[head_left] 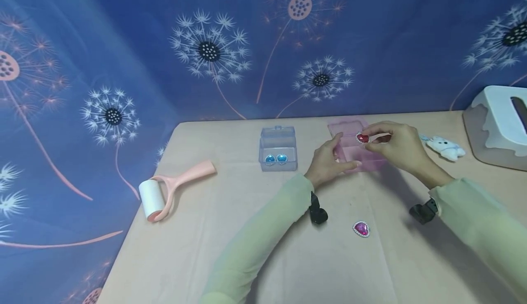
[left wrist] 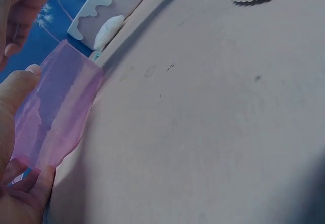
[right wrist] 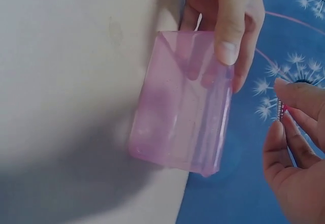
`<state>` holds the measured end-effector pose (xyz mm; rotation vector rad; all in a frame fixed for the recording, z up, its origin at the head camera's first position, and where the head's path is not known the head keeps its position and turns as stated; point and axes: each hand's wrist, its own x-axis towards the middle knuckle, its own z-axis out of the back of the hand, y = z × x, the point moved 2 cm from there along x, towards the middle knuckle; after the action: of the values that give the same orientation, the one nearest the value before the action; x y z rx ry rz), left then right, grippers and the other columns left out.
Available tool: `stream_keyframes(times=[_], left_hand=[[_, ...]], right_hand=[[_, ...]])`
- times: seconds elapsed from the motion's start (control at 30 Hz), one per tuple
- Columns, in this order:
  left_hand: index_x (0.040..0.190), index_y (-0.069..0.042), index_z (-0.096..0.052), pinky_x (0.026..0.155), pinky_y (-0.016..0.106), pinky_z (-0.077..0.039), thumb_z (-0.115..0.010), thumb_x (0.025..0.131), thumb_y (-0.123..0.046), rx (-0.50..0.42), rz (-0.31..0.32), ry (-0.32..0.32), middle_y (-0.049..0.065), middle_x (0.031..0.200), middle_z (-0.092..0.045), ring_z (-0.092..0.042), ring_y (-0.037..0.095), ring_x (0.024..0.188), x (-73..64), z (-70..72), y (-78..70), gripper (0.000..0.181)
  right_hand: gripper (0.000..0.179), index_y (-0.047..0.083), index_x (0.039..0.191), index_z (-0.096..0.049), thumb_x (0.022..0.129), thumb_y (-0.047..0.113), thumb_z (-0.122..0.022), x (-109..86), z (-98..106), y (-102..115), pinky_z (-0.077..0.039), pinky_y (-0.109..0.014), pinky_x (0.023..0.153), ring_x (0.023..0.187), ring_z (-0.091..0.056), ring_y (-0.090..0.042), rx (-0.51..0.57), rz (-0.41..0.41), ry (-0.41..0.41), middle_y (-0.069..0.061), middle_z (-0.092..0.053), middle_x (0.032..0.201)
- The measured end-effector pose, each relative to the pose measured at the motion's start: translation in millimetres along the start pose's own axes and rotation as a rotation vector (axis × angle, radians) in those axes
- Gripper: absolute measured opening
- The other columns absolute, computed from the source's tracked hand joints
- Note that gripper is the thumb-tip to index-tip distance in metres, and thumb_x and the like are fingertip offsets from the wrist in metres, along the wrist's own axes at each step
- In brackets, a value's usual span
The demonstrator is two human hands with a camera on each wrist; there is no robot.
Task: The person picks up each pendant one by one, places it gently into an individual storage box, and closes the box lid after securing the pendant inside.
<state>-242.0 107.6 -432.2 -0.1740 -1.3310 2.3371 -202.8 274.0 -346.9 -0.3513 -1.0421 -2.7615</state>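
Observation:
A translucent pink plastic box (head_left: 354, 157) stands with its lid raised at the back right of the table. My left hand (head_left: 328, 161) grips its left side, the thumb (right wrist: 231, 41) over the near edge. Just above the box, my right hand (head_left: 397, 146) pinches a red gem (head_left: 362, 138) with a sparkling rim between thumb and fingers. In the right wrist view the gem (right wrist: 281, 109) is seen edge-on. A magenta heart-shaped gem (head_left: 361, 229) with a beaded border lies on the table, nearer me than the box.
Left of the hands stands an open bluish clear box (head_left: 277, 140) with two blue gems (head_left: 276, 159) in it. A pink-handled lint roller (head_left: 181, 180) lies farther left. A small white plush toy (head_left: 445, 148) and a white-and-brown tissue box (head_left: 500, 127) are on the right.

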Motion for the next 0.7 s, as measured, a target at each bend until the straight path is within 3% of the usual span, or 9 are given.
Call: stream_keyframes(times=[0.13,0.23,0.33,0.47,0.6,0.7], left_hand=[[0.151,-0.011,-0.032,0.06,0.012,-0.042,-0.082,0.076,-0.037,0.006,-0.01,0.001,-0.005,0.086,-0.052,-0.046,0.004,0.073,0.1,-0.2,0.1,0.094],[0.151,-0.011,-0.032,0.06,0.012,-0.041,-0.083,0.076,-0.037,0.015,-0.015,-0.005,-0.004,0.086,-0.052,-0.047,0.005,0.074,0.0,0.1,0.4,0.094],[0.151,-0.011,-0.032,0.061,0.012,-0.041,-0.083,0.076,-0.036,0.012,-0.021,-0.008,-0.002,0.087,-0.054,-0.047,0.006,0.074,0.0,0.3,0.8,0.094],[0.151,-0.012,-0.031,0.064,0.013,-0.042,-0.083,0.076,-0.036,0.003,-0.011,0.001,0.002,0.09,-0.056,-0.048,0.006,0.074,-0.3,-0.8,1.4,0.094],[0.152,-0.014,-0.031,0.072,0.013,-0.044,-0.082,0.076,-0.037,0.006,0.005,0.005,0.001,0.094,-0.057,-0.052,0.008,0.082,-1.5,-1.1,0.9,0.094],[0.152,-0.014,-0.031,0.083,0.014,-0.047,-0.082,0.076,-0.038,0.011,0.006,0.001,0.0,0.106,-0.061,-0.056,0.009,0.096,-1.8,-1.6,0.8,0.095]], right_hand=[[0.025,0.008,0.101,-0.075,0.076,0.002,-0.078,5.6,-5.8,-8.7,-0.046,-0.002,0.061,0.067,-0.056,0.017,0.024,-0.02,0.012,-0.017,-0.073,0.103],[0.025,0.006,0.101,-0.074,0.077,0.0,-0.077,8.3,-10.7,-14.6,-0.047,-0.002,0.062,0.071,-0.062,0.008,0.037,-0.019,0.032,-0.019,-0.073,0.103],[0.025,0.005,0.102,-0.073,0.078,0.004,-0.077,10.1,-15.8,-19.0,-0.049,-0.006,0.061,0.078,-0.072,-0.014,0.026,-0.024,0.072,-0.019,-0.072,0.103],[0.022,0.003,0.1,-0.073,0.078,0.006,-0.077,12.5,-22.9,-22.3,-0.052,-0.012,0.059,0.088,-0.071,-0.04,0.01,-0.001,0.137,-0.022,-0.072,0.1],[0.02,0.002,0.095,-0.073,0.076,0.003,-0.078,17.0,-29.2,-23.9,-0.056,-0.019,0.063,0.088,-0.07,-0.04,-0.032,0.03,0.184,-0.022,-0.073,0.096],[0.021,0.003,0.094,-0.074,0.074,0.005,-0.079,21.0,-33.2,-25.4,-0.058,-0.032,0.071,0.087,-0.071,-0.037,-0.078,0.03,0.223,-0.019,-0.073,0.093]])
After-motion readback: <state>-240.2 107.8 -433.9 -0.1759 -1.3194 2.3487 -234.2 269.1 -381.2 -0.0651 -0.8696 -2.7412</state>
